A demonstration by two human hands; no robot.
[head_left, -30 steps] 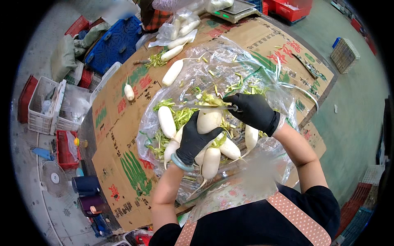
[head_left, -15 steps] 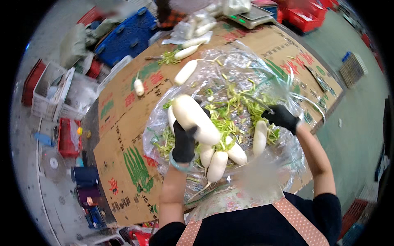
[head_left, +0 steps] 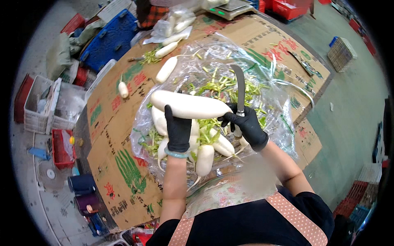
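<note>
A large white radish [head_left: 186, 105] lies almost level across my black-gloved left hand [head_left: 179, 133], which grips it from below with the thumb on the near side. My right hand [head_left: 249, 129], also gloved in black, is closed on the handle of a knife [head_left: 240, 90]. The knife's curved blade points away from me, and fingertips of that hand touch the radish's right end. Beneath are more white radishes [head_left: 204, 160] and cut green leaf stalks [head_left: 223, 88] on a clear plastic sheet [head_left: 139, 141].
Printed cardboard [head_left: 100, 164] covers the table. Single radishes [head_left: 166, 69] lie farther back, near a bagged bunch [head_left: 180, 25] and a scale [head_left: 232, 9]. At the right lies a second blade-like tool [head_left: 301, 63]. Crates [head_left: 37, 110] stand on the floor at left.
The held radish has turned from a steep slant to nearly level. My right hand has moved left to its end, and the knife blade now points away from me.
</note>
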